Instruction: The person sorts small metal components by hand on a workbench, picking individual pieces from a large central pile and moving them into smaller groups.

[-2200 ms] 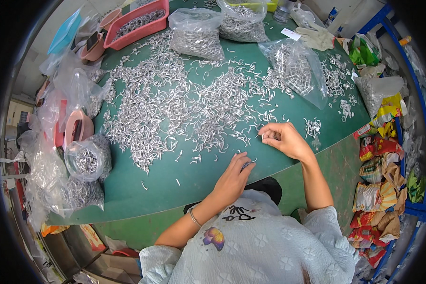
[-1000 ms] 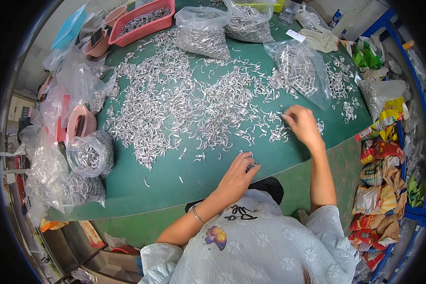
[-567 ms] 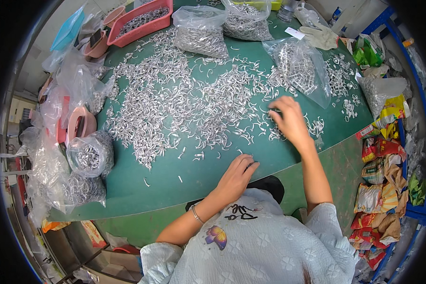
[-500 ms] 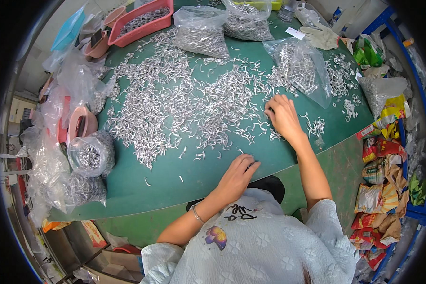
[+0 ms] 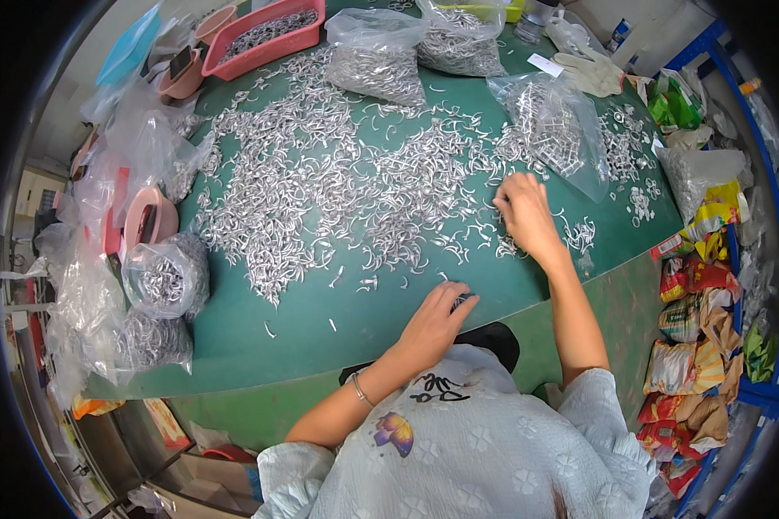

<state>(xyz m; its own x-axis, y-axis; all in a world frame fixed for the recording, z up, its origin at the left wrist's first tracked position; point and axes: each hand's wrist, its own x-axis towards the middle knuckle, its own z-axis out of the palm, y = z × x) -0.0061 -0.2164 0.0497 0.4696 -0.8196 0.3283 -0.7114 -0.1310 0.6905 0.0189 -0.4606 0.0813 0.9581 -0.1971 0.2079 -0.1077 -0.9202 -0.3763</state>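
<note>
Left hand (image 5: 431, 322): half-curled at near edge of green table (image 5: 381, 336); can't tell what it holds.
Right hand (image 5: 525, 212): fingers bent inward, tips hidden; can't tell grip.
Curved silver pieces (image 5: 277, 186): loose heap, mostly left of right hand.
Clear bag (image 5: 556, 130): just beyond right hand, silver parts inside.

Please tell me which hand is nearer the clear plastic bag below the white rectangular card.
Right: the right hand is just below the bag; the left hand is farther lower-left.
</note>
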